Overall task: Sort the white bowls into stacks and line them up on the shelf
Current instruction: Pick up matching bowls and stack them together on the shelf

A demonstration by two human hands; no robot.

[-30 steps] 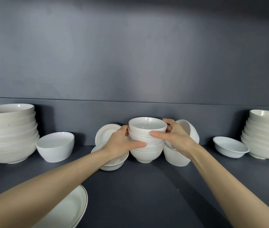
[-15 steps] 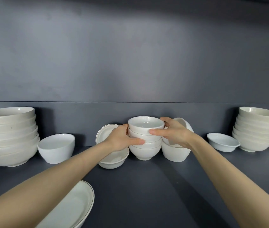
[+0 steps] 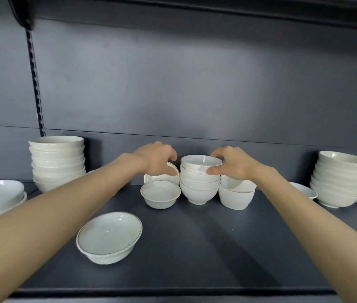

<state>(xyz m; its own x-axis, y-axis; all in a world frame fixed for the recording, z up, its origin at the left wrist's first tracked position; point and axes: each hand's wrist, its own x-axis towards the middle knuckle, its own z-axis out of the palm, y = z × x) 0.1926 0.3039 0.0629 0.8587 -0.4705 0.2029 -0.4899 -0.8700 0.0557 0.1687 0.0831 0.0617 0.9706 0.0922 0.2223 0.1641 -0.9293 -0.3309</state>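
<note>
Inspection of the stack of small white ceramic bowls (image 3: 199, 186): it stands mid-way along the dark grey metal shelf (image 3: 195, 248), near the back panel (image 3: 195, 95).

The top bowl (image 3: 201, 164) is nested in the stack.

Right hand (image 3: 232, 166): grip closed on the top bowl, thumb on the near wall, fingers curled over the far rim.

Left hand (image 3: 155, 159): grip slack, fingers curved, holding nothing, just left of the stack and apart from it.

Behind that hand a small white saucer (image 3: 154, 179) leans on the back panel. Before the saucer, just beside the stack, stands a small white dark-rimmed bowl (image 3: 160, 194).

Right of the stack, a deep white bowl (image 3: 236, 199) carries another, tilted, inside it.

A shallow white bowl with a dark rim line (image 3: 109, 236) sits alone toward the front edge.

A tall stack of cream bowls (image 3: 57, 162) stands far left, and a lower stack of wide cream bowls (image 3: 337, 182) far right.
</note>
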